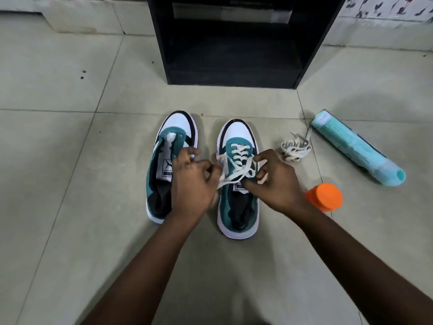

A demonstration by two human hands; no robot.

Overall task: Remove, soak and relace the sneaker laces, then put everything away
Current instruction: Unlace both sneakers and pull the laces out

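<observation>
— Hands first: my left hand (191, 184) pinches one lace end, my right hand (273, 181) has its fingers curled round the other, both over the right sneaker (237, 184).

— Lacing or unlacing?

— Can't tell; the lace (236, 165) is threaded through the eyelets. I'd pull evenly, one crossing at a time.

— And past that shoe?

— Left of it, the bare left sneaker (168, 165); right of it, an orange cap (324, 197), the loose lace (295, 148), a teal bottle (356, 148). Beyond, a black cabinet (234, 43).
</observation>
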